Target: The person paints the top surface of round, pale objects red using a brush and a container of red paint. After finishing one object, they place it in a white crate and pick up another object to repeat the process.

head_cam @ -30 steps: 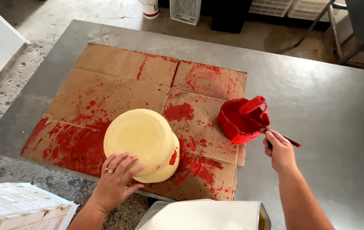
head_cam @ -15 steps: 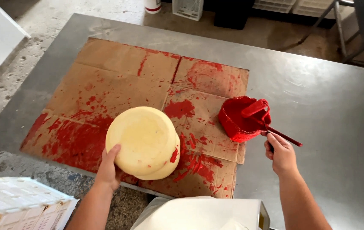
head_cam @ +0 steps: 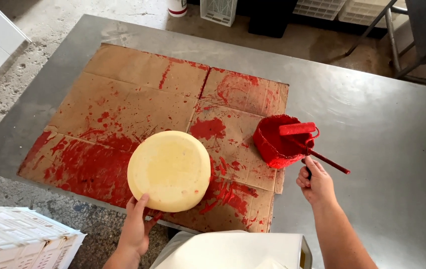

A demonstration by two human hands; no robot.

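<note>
A pale yellow round wheel, like a cheese [head_cam: 170, 169], is tipped up on its near edge over red-stained cardboard [head_cam: 138, 94]. My left hand [head_cam: 135, 226] grips its near rim from below. My right hand [head_cam: 315, 182] is closed around the dark handle of a red paint roller [head_cam: 297, 129]. The roller head rests across the top of a red-coated bucket [head_cam: 277, 144] at the cardboard's right edge.
The cardboard lies on a steel table [head_cam: 372, 124]. A white crate [head_cam: 18, 244] stands at the lower left, a white container [head_cam: 233, 251] just below me. More crates [head_cam: 218, 10] and a metal frame [head_cam: 402, 40] stand on the concrete floor beyond the table.
My left hand slid from the top of the wheel to its near rim, and the wheel tilted up from flat. My right hand stayed on the roller handle.
</note>
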